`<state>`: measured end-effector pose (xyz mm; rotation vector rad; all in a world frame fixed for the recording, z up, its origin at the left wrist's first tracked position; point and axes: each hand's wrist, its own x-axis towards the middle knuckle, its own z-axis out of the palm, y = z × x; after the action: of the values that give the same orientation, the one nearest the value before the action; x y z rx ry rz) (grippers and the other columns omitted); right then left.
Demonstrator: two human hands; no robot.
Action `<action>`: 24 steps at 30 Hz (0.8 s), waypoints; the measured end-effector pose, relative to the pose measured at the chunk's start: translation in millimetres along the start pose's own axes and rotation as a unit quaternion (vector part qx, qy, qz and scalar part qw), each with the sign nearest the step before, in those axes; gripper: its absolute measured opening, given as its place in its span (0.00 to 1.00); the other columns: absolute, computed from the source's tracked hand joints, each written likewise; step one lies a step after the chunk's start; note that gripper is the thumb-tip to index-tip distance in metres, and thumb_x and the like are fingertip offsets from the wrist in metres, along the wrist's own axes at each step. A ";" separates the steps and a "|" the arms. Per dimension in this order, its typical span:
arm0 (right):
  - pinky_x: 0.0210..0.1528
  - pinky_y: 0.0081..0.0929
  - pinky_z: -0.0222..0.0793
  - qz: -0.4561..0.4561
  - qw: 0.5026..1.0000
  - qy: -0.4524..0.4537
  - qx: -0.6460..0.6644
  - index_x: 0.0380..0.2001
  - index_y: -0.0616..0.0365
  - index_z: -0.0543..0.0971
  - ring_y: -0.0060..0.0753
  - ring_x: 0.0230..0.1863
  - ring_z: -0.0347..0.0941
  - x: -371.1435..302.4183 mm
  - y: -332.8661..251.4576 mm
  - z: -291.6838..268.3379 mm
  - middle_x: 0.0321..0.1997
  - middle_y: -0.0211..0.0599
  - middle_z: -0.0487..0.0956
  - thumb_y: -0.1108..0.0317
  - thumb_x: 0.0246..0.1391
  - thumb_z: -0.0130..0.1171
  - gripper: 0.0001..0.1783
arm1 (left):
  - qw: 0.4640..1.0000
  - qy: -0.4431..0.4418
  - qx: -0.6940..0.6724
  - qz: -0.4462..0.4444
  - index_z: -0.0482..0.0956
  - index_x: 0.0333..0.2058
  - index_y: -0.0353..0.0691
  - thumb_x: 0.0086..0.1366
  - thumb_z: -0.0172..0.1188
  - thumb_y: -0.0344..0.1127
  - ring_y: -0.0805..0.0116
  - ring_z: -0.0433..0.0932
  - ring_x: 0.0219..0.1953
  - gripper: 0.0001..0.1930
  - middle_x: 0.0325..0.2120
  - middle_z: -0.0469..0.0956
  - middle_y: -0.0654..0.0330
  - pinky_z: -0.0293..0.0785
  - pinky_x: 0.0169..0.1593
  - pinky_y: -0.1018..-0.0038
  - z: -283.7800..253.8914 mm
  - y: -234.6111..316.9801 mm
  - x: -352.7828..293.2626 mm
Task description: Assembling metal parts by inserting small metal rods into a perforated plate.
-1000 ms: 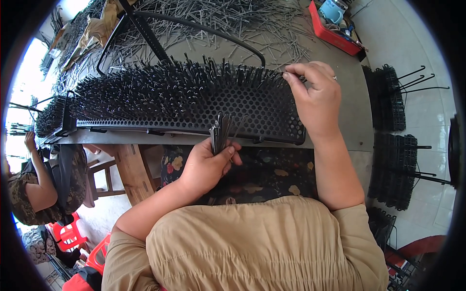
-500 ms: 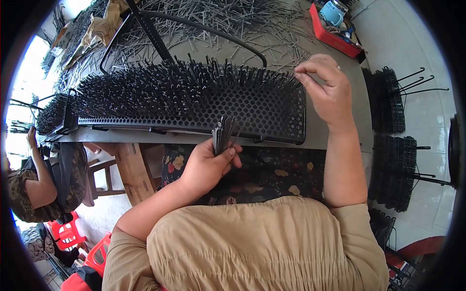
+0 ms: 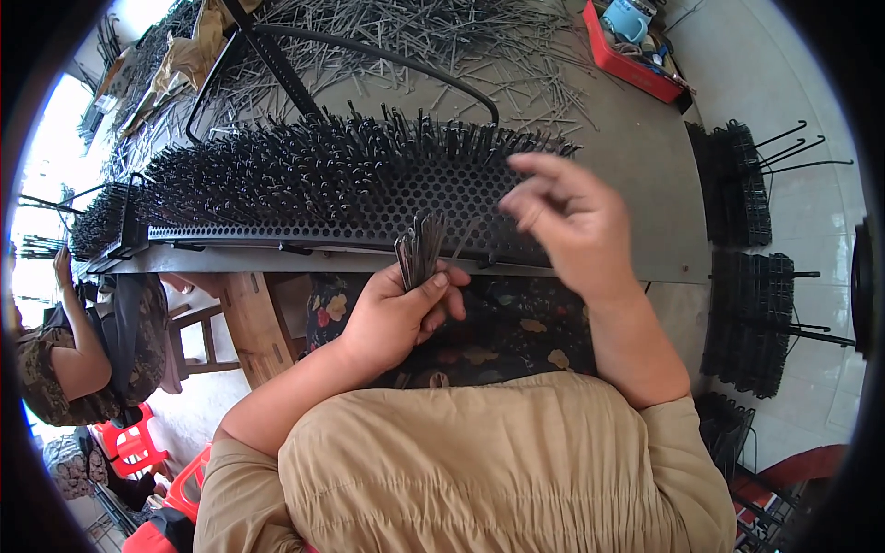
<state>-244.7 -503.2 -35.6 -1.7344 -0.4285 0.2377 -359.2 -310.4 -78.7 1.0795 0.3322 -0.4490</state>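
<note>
My left hand (image 3: 392,313) is closed round a bundle of thin dark metal pins (image 3: 419,247), held upright at the front edge of a black perforated metal rack (image 3: 452,198). One pin leans out from the bundle to the right. My right hand (image 3: 585,235), slightly smeared by motion, is raised over the rack's right end. Its thumb and forefinger are apart, with nothing visible between them. Many dark pins (image 3: 277,170) with bent tips stand in the rack's holes, dense at the left and along the back. Bare holes show at front right, partly hidden by my right hand.
Loose pins (image 3: 415,55) lie heaped on the grey table behind the rack's handle. A red tray (image 3: 636,78) with a blue mug (image 3: 629,18) sits at the far right. Dark hooked racks (image 3: 751,323) stand at the right. Another person (image 3: 83,341) works at the left.
My right hand has come away from the rack's far right corner, moving left and toward me, and its finger and thumb have parted. My left hand still holds the bundle.
</note>
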 end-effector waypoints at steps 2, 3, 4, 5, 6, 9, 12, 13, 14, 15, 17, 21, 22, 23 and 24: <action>0.43 0.18 0.72 0.082 0.984 -0.094 0.127 0.48 0.65 0.77 0.20 0.39 0.76 -8.9 -4.0 8.6 0.38 0.37 0.82 0.78 0.55 0.60 0.16 | 0.999 -0.039 -0.029 0.006 0.74 0.44 0.35 0.73 0.46 0.34 0.81 0.65 0.20 0.11 0.27 0.77 0.61 0.61 0.21 0.84 0.0 1.2 -0.8; 0.45 0.20 0.73 0.091 0.976 -0.119 0.159 0.46 0.65 0.78 0.25 0.41 0.78 -10.1 3.7 11.2 0.38 0.39 0.81 0.80 0.54 0.60 0.15 | 0.996 -0.077 -0.053 -0.005 0.74 0.45 0.35 0.73 0.47 0.35 0.81 0.65 0.20 0.12 0.27 0.77 0.61 0.61 0.21 0.84 0.9 3.7 -1.8; 0.45 0.20 0.73 0.091 0.976 -0.118 0.159 0.46 0.65 0.78 0.25 0.41 0.78 -11.2 6.7 10.8 0.38 0.39 0.81 0.80 0.54 0.60 0.15 | 0.990 -0.115 -0.077 -0.016 0.74 0.46 0.35 0.73 0.47 0.37 0.80 0.65 0.20 0.13 0.27 0.77 0.60 0.61 0.21 0.84 1.8 5.4 -2.5; 0.46 0.21 0.73 0.079 0.971 -0.132 0.183 0.45 0.65 0.78 0.26 0.42 0.78 -12.3 8.6 9.6 0.38 0.39 0.81 0.80 0.54 0.60 0.14 | 0.990 -0.117 -0.077 -0.017 0.74 0.46 0.35 0.73 0.47 0.37 0.80 0.65 0.20 0.13 0.27 0.77 0.60 0.61 0.21 0.84 4.3 5.0 -3.0; 0.46 0.23 0.73 0.067 0.965 -0.147 0.208 0.45 0.65 0.79 0.28 0.43 0.78 -12.7 9.8 8.8 0.38 0.39 0.81 0.81 0.54 0.60 0.13 | 0.991 -0.124 -0.052 0.000 0.74 0.48 0.35 0.73 0.47 0.38 0.80 0.64 0.20 0.14 0.28 0.77 0.60 0.60 0.21 0.84 7.4 3.2 -3.6; 0.46 0.24 0.74 0.047 0.959 -0.161 0.229 0.39 0.66 0.80 0.29 0.42 0.78 -16.9 4.7 6.6 0.39 0.41 0.81 0.81 0.53 0.60 0.08 | 0.987 -0.158 -0.035 -0.025 0.73 0.50 0.36 0.73 0.47 0.39 0.81 0.62 0.20 0.15 0.27 0.76 0.59 0.57 0.21 0.84 4.5 7.4 -6.9; 0.42 0.23 0.74 0.016 0.961 -0.161 0.225 0.38 0.66 0.79 0.28 0.40 0.78 -18.6 8.9 4.7 0.39 0.43 0.81 0.80 0.53 0.60 0.08 | 0.976 -0.192 -0.058 -0.079 0.72 0.51 0.36 0.73 0.46 0.41 0.80 0.58 0.18 0.16 0.25 0.75 0.58 0.53 0.20 0.83 2.7 7.6 -7.1; 0.40 0.22 0.74 0.027 0.963 -0.154 0.219 0.41 0.66 0.79 0.28 0.39 0.78 -15.5 9.9 -1.5 0.38 0.44 0.81 0.80 0.53 0.60 0.10 | 0.973 -0.199 -0.075 -0.092 0.72 0.50 0.37 0.73 0.46 0.42 0.79 0.56 0.16 0.17 0.23 0.73 0.58 0.50 0.19 0.82 2.3 7.0 -7.3; 0.38 0.21 0.75 0.039 0.965 -0.146 0.214 0.43 0.66 0.78 0.29 0.38 0.78 -14.0 10.1 -4.4 0.38 0.45 0.81 0.79 0.54 0.61 0.13 | 0.973 -0.199 -0.075 -0.092 0.72 0.50 0.37 0.73 0.46 0.42 0.79 0.56 0.16 0.17 0.23 0.73 0.58 0.50 0.19 0.82 1.5 5.8 -7.0; 0.38 0.21 0.75 0.040 0.965 -0.147 0.214 0.43 0.66 0.78 0.29 0.38 0.78 -14.6 9.3 -4.1 0.38 0.45 0.81 0.79 0.54 0.61 0.13 | 0.974 -0.185 -0.094 -0.087 0.73 0.49 0.37 0.73 0.46 0.42 0.79 0.55 0.16 0.16 0.21 0.71 0.59 0.50 0.19 0.82 0.6 3.6 -6.1; 0.34 0.20 0.75 0.052 0.946 -0.142 0.286 0.44 0.67 0.77 0.32 0.38 0.79 -15.8 5.4 -3.4 0.38 0.48 0.81 0.80 0.52 0.61 0.14 | 0.963 -0.193 -0.158 -0.099 0.73 0.46 0.36 0.73 0.47 0.41 0.78 0.54 0.16 0.15 0.17 0.65 0.63 0.48 0.18 0.81 -2.8 3.9 -5.7; 0.32 0.21 0.76 0.034 0.943 -0.185 0.274 0.43 0.68 0.77 0.34 0.37 0.81 -19.8 12.0 -0.9 0.37 0.50 0.82 0.80 0.51 0.61 0.14 | 0.925 -0.276 -0.243 -0.100 0.72 0.46 0.34 0.74 0.46 0.40 0.80 0.53 0.18 0.14 0.18 0.63 0.65 0.48 0.18 0.83 -8.2 -0.5 -5.0; 0.32 0.22 0.76 0.021 0.947 -0.208 0.244 0.42 0.68 0.77 0.34 0.36 0.81 -20.4 12.6 -0.9 0.37 0.50 0.82 0.80 0.51 0.61 0.13 | 0.929 -0.272 -0.225 -0.111 0.72 0.46 0.34 0.74 0.45 0.39 0.80 0.54 0.18 0.14 0.19 0.63 0.64 0.49 0.18 0.84 -8.0 0.7 -4.9; 0.32 0.21 0.76 0.045 0.952 -0.175 0.247 0.42 0.67 0.77 0.33 0.33 0.80 -20.7 8.0 -1.9 0.35 0.48 0.82 0.80 0.51 0.61 0.13 | 0.933 -0.267 -0.206 -0.122 0.71 0.47 0.34 0.74 0.45 0.39 0.80 0.54 0.18 0.14 0.20 0.64 0.63 0.49 0.18 0.84 -7.5 2.3 -4.8; 0.32 0.21 0.76 0.046 0.952 -0.175 0.247 0.42 0.67 0.77 0.33 0.33 0.80 -18.6 6.3 -5.6 0.35 0.48 0.82 0.80 0.51 0.61 0.13 | 0.933 -0.267 -0.207 -0.123 0.71 0.47 0.34 0.74 0.45 0.39 0.80 0.54 0.18 0.14 0.20 0.64 0.63 0.49 0.18 0.84 -6.2 5.5 -4.6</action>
<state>-258.5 -516.8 -41.9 -1.2172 -0.4961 0.6698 -360.7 -301.8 -75.0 0.4743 0.0675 -0.8328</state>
